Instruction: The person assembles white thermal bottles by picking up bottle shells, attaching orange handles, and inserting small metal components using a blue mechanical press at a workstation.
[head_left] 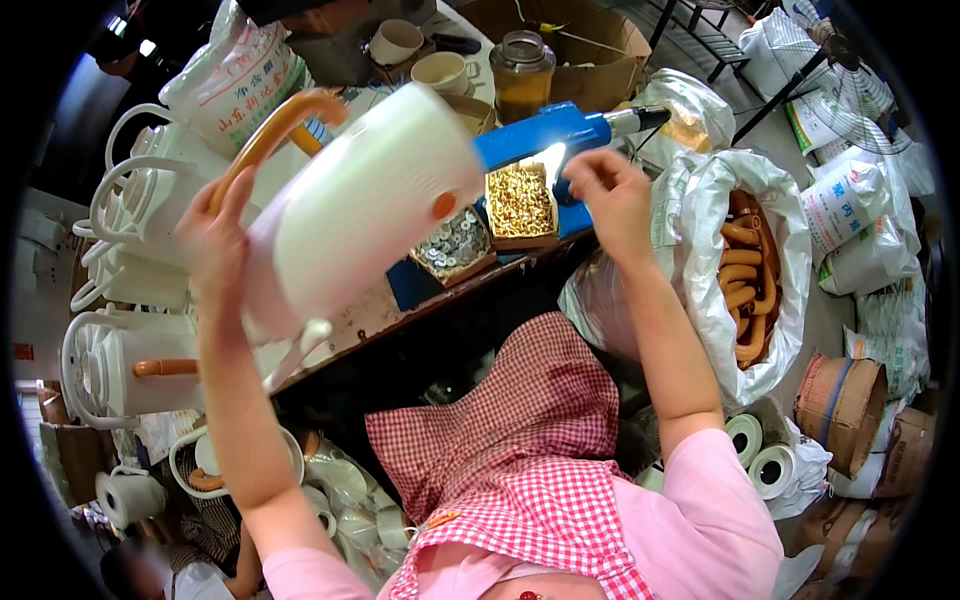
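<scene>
Tilted over the table, a white thermos jug (370,200) is in my left hand (222,240), which grips it near its lower left end. The fingers also reach the orange-brown curved handle (270,130) at the jug's upper side. A small orange-brown spot (445,206) shows near the jug's other end. My right hand (610,195) is raised beside the blue machine (535,135), its fingers curled and pinched together. Whatever may be between those fingertips is too small to see. Below the machine stands a box of small brass-coloured fasteners (521,203); a box of grey metal washers (452,245) adjoins it.
Several white jugs (145,365) line the left side. At right, an open white sack (800,290) holds orange-brown handles (742,270). A glass jar (523,75) of amber contents and a cream bowl (440,70) stand at the back. Another person (200,555) is at lower left.
</scene>
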